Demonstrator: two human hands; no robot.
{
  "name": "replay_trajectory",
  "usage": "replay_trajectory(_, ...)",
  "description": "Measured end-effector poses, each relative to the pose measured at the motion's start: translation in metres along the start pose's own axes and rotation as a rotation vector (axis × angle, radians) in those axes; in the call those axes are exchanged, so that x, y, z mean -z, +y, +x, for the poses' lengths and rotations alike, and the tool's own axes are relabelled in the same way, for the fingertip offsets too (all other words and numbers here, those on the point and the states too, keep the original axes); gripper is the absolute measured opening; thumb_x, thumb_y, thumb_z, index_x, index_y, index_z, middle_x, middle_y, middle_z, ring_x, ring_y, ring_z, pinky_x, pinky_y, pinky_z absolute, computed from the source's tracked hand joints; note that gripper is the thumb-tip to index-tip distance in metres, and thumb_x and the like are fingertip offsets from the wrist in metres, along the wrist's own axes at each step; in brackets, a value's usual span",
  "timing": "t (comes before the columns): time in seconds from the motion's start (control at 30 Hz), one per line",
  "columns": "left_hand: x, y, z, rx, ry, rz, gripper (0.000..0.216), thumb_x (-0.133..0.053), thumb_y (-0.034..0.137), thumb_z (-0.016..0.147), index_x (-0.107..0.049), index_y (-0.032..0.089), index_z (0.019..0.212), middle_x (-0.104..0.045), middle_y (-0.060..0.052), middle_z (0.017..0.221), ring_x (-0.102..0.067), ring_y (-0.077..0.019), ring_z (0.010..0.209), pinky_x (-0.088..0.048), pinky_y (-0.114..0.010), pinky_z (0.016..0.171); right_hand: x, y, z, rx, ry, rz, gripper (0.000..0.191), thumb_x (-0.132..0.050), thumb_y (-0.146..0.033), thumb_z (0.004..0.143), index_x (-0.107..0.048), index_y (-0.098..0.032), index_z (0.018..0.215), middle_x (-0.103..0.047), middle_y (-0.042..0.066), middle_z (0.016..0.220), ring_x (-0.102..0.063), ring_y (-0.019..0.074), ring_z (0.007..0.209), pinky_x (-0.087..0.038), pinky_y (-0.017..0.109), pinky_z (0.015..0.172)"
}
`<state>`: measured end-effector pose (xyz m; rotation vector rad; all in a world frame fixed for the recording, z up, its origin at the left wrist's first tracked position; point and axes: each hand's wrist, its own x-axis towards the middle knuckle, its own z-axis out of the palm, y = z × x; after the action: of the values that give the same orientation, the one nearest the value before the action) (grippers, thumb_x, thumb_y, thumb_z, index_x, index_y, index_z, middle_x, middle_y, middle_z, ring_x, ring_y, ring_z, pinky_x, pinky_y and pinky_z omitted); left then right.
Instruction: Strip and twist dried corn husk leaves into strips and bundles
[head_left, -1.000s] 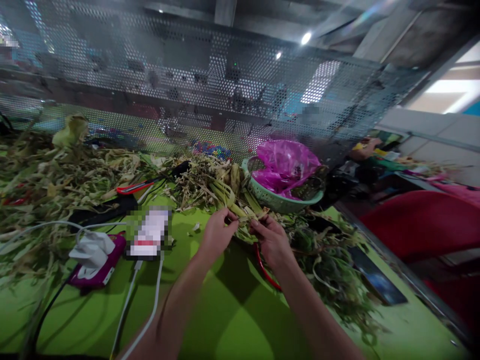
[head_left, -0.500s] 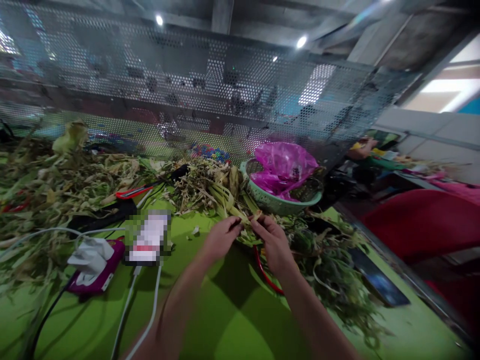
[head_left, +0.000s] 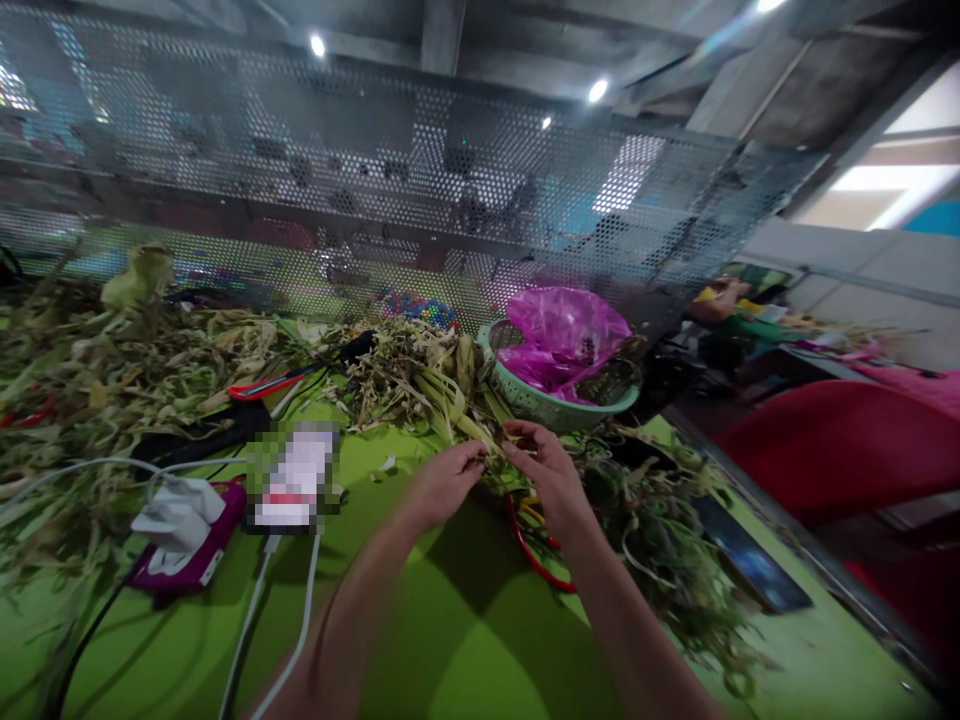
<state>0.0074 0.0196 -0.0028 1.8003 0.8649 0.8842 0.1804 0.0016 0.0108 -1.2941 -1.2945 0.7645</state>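
Near the middle of the green table, my left hand [head_left: 448, 482] pinches the near end of a pale yellow-green dried leaf strip [head_left: 484, 440] between thumb and fingers. Facing it, my right hand [head_left: 551, 475] has its thumb and fingertips at the same strip, the index finger a little raised. Fine detail between the fingertips is too small to make out. Behind the hands lies a bundle of dried plant stalks [head_left: 412, 375], with long leaves trailing toward me. A red loop-shaped handle [head_left: 517, 540] with some yellow shows beneath my right wrist, partly hidden.
A green basket [head_left: 555, 405] holding a pink plastic bag [head_left: 562, 335] stands behind. Dried leaves [head_left: 217, 345] cover the left, near red-handled scissors [head_left: 262, 388], a phone [head_left: 296, 475] and a purple power socket [head_left: 187, 545] with cables. Green plants [head_left: 675, 560] and a dark phone [head_left: 750, 550] lie right.
My right fingers have loosened and spread slightly, the index finger lifting. My left hand has shifted slightly and stays at the strip. More of the red handle and its yellow part now shows.
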Motion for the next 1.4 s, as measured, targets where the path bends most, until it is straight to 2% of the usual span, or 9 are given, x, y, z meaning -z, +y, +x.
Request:
replay_trajectory(0.1, -0.001, 0.0, 0.001, -0.029, -0.001, 0.069, 0.031, -0.044, 0.019, 0.087, -0.066, 0.02, 0.109, -0.068, -0.006, 0.114, -0.06, -0.0213, 0.103, -0.043, -0.032, 0.097, 0.001, 0.002, 0.0, 0.031, -0.132, -0.069, 0.02, -0.069, -0.043, 0.079, -0.074, -0.024, 0.084, -0.067, 0.006, 0.101, -0.058, 0.0244, 0.101, -0.042, 0.038, 0.094)
replay_trajectory(0.17, -0.002, 0.0, 0.001, -0.031, -0.006, 0.101, 0.03, -0.043, 0.019, 0.087, -0.066, 0.019, 0.107, -0.069, -0.007, 0.112, -0.06, -0.0218, 0.102, -0.044, -0.033, 0.095, 0.0, 0.004, -0.001, 0.018, -0.168, -0.017, 0.017, -0.072, -0.04, 0.077, -0.074, -0.024, 0.082, -0.068, 0.004, 0.097, -0.059, 0.0236, 0.097, -0.043, 0.038, 0.092)
replay_trajectory(0.5, -0.006, 0.003, -0.003, 0.014, -0.147, -0.009, 0.026, -0.049, 0.016, 0.083, -0.064, 0.017, 0.104, -0.068, -0.006, 0.106, -0.059, -0.0212, 0.099, -0.044, -0.032, 0.092, -0.005, 0.008, -0.001, -0.066, 0.068, 0.165, 0.023, -0.076, -0.04, 0.07, -0.064, -0.021, 0.073, -0.058, -0.002, 0.07, -0.05, 0.0144, 0.066, -0.041, 0.028, 0.065)
replay_trajectory(0.7, -0.006, 0.005, -0.001, 0.1, 0.036, -0.241, 0.021, -0.053, 0.022, 0.085, -0.061, 0.017, 0.104, -0.067, -0.006, 0.106, -0.057, -0.0209, 0.1, -0.043, -0.031, 0.092, 0.001, 0.003, 0.001, -0.005, 0.097, 0.075, 0.03, -0.073, -0.045, 0.075, -0.062, -0.022, 0.091, -0.06, 0.0, 0.082, -0.053, 0.0174, 0.075, -0.042, 0.029, 0.071)
replay_trajectory(0.83, -0.004, 0.005, 0.0, 0.142, 0.134, -0.374, 0.019, -0.055, 0.026, 0.084, -0.06, 0.018, 0.101, -0.065, -0.003, 0.096, -0.056, -0.0181, 0.089, -0.043, -0.029, 0.085, 0.0, -0.002, -0.002, 0.005, -0.117, -0.049, 0.031, -0.066, -0.05, 0.08, -0.059, -0.021, 0.07, -0.051, -0.002, 0.066, -0.046, 0.0161, 0.065, -0.036, 0.028, 0.063)
replay_trajectory(0.93, -0.004, 0.008, 0.0, 0.177, 0.141, -0.472, 0.017, -0.058, 0.029, 0.082, -0.059, 0.017, 0.094, -0.059, 0.0, 0.081, -0.052, -0.0149, 0.075, -0.042, -0.027, 0.075, -0.005, -0.004, -0.005, -0.03, -0.229, -0.004, 0.032, -0.066, -0.048, 0.079, -0.059, -0.021, 0.065, -0.051, -0.002, 0.064, -0.046, 0.0159, 0.064, -0.036, 0.029, 0.064)
replay_trajectory(1.03, -0.005, 0.012, -0.001, 0.205, 0.136, -0.546, 0.014, -0.057, 0.03, 0.083, -0.058, 0.017, 0.086, -0.051, 0.002, 0.067, -0.045, -0.0129, 0.065, -0.038, -0.026, 0.067, -0.007, -0.004, -0.006, -0.085, -0.172, 0.121, 0.027, -0.069, -0.043, 0.076, -0.06, -0.021, 0.065, -0.052, -0.003, 0.063, -0.045, 0.0149, 0.063, -0.036, 0.028, 0.064)
replay_trajectory(1.23, -0.008, 0.018, -0.002, 0.254, 0.199, -0.775, 0.014, -0.063, 0.027, 0.075, -0.06, 0.018, 0.084, -0.057, -0.002, 0.08, -0.05, -0.0135, 0.071, -0.042, -0.026, 0.073, -0.006, -0.003, -0.005, -0.086, -0.025, 0.211, 0.022, -0.072, -0.037, 0.072, -0.06, -0.021, 0.062, -0.052, -0.003, 0.061, -0.044, 0.0143, 0.061, -0.036, 0.028, 0.063)
replay_trajectory(1.4, -0.002, 0.013, -0.002, 0.259, 0.181, -0.743, 0.011, -0.059, 0.024, 0.077, -0.058, 0.018, 0.086, -0.051, 0.002, 0.069, -0.045, -0.0113, 0.063, -0.039, -0.024, 0.068, -0.002, 0.0, -0.003, -0.15, -0.136, 0.216, 0.026, -0.074, -0.04, 0.073, -0.062, -0.02, 0.061, -0.053, -0.003, 0.06, -0.045, 0.0135, 0.059, -0.036, 0.027, 0.062)
